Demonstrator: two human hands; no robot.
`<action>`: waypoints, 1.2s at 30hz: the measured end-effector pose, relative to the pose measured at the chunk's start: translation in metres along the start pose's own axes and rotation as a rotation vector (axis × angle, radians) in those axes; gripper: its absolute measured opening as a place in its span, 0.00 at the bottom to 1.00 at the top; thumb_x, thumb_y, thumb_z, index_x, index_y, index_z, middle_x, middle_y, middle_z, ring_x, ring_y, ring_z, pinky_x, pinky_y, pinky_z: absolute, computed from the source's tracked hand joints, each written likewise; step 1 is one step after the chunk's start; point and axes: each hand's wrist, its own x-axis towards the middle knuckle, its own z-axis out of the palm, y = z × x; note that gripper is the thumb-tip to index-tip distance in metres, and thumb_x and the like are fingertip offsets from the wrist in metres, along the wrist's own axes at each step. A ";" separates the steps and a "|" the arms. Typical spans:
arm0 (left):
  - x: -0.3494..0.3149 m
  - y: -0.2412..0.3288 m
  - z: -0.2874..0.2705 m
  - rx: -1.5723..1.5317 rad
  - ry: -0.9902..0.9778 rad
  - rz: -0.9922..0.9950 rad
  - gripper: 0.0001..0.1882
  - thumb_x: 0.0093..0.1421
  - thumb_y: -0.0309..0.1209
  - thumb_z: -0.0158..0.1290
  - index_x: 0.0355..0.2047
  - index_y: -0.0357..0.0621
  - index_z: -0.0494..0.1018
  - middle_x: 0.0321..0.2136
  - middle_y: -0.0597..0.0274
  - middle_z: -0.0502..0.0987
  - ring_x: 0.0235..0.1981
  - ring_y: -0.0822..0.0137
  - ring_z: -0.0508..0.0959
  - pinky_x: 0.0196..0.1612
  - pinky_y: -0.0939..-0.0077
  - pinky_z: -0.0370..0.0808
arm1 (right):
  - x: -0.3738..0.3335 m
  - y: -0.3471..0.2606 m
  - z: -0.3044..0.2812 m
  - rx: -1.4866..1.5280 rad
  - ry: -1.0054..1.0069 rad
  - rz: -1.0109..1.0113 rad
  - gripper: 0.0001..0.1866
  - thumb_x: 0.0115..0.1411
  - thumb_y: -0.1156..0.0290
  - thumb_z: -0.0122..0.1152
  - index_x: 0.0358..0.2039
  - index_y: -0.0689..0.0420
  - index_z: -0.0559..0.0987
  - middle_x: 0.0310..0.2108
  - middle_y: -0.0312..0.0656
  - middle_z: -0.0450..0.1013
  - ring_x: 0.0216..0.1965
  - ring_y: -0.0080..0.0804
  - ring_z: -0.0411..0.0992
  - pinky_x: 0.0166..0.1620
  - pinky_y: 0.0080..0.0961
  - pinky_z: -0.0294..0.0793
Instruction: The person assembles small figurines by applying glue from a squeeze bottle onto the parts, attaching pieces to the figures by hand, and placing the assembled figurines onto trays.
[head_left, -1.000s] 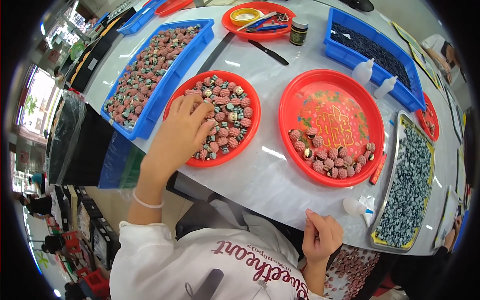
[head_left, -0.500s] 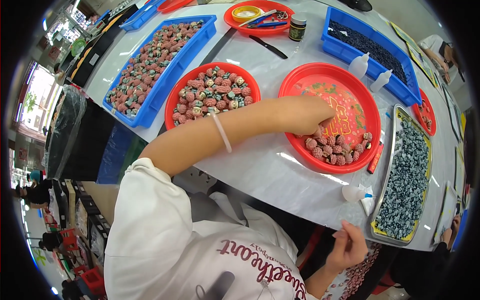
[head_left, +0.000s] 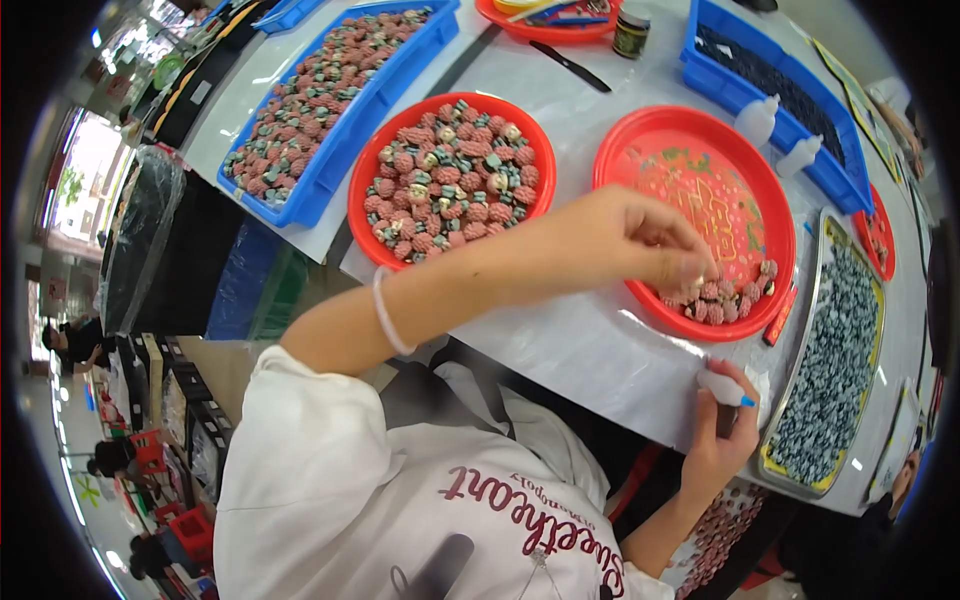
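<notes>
seen from above, the left hand (head_left: 650, 240) reaches across the body to the right-hand red round tray (head_left: 620, 150), fingertips pressed together over the small heap of pink knobbly pieces (head_left: 725, 300) at the tray's near rim; whether a piece is pinched between them cannot be told. the right hand (head_left: 725, 440) sits low at the table edge (head_left: 600, 370), fingers curled shut around a small white squeeze bottle (head_left: 722, 388) with a blue tip, held level and pointing toward the oblong tray of dark blue-grey beads (head_left: 835, 370), judged to be kept close so it can meet whatever the other hand lifts. the heap lies bunched at the tray's near side, most of the printed tray floor bare. a second red round tray (head_left: 450, 180), just left, holds a fuller layer of pink, cream and teal pieces, bumpy and berry-like. a blue rectangular bin (head_left: 330, 100) farther left carries more of them. trays look like glossy moulded plastic; the table cover is pale and smooth.
</notes>
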 end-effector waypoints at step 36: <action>-0.025 -0.075 0.060 -0.599 0.033 0.016 0.18 0.57 0.41 0.45 0.34 0.34 0.64 0.32 0.51 0.68 0.26 0.70 0.72 0.23 0.87 0.70 | 0.016 -0.017 -0.037 0.456 0.149 0.047 0.26 0.50 0.55 0.56 0.36 0.69 0.67 0.29 0.53 0.67 0.33 0.37 0.68 0.37 0.24 0.67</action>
